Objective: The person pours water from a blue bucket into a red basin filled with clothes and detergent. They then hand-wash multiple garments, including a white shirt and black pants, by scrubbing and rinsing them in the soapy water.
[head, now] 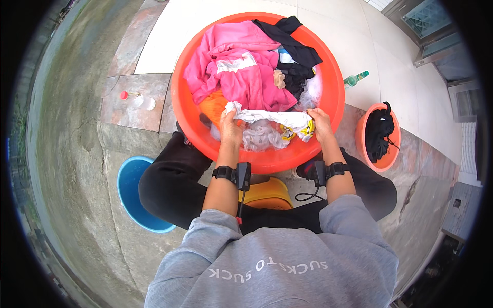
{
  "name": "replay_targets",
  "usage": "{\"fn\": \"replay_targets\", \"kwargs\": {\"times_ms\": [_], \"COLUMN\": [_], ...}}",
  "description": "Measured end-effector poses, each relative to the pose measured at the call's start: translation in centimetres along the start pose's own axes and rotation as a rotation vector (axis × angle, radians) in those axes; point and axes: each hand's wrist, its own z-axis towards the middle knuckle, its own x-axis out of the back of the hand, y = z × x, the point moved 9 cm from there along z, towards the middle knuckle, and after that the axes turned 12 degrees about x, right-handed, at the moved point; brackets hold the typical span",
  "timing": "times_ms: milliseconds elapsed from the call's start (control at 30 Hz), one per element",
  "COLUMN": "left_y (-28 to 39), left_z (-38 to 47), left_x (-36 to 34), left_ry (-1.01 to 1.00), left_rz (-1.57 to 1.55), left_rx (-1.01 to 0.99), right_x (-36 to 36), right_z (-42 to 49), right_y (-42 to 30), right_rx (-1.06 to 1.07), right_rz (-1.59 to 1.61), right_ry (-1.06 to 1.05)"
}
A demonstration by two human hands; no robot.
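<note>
My left hand (232,127) and my right hand (321,123) grip the two ends of a wet white garment (273,115) with yellow-and-black patches. It is stretched between them over the near part of a large red plastic basin (246,158). More of the white cloth (264,136) hangs or lies in sudsy water below; whether it is the same piece I cannot tell. Behind my hands a pink garment (250,81) with a white patch is heaped, beside black clothing (294,42). An orange cloth (213,107) lies at the basin's left, and a small beige cloth (279,79) rests on the pile.
At the left stands a blue plastic bucket (133,169). A smaller salmon-coloured basin (391,156) with black clothing stands at the right. A green bottle (356,79) lies beside the large basin. A clear bottle with a red cap (124,95) is on the left tiles. Between my legs is a yellow plastic object (269,188).
</note>
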Motion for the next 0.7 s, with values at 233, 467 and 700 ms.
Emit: {"fn": "replay_targets", "kwargs": {"times_ms": [233,467,700], "left_y": [0.3,-1.7,4.4], "left_z": [-1.9,-5.3,-6.2], "left_x": [-3.4,-9.7,-10.1], "left_ry": [-0.284,-0.462,-0.332], "left_rz": [-0.234,0.052,0.203], "left_rx": [0.176,0.198,-0.111], "right_x": [-0.7,-14.4,-13.4], "right_z": [-1.5,-6.8,-5.7], "right_y": [-0.8,-5.3,-7.9], "right_rx": [-0.099,0.268,0.233], "right_rz": [0.091,-0.137,-0.21], "right_ry": [-0.092,-0.695,-0.604]}}
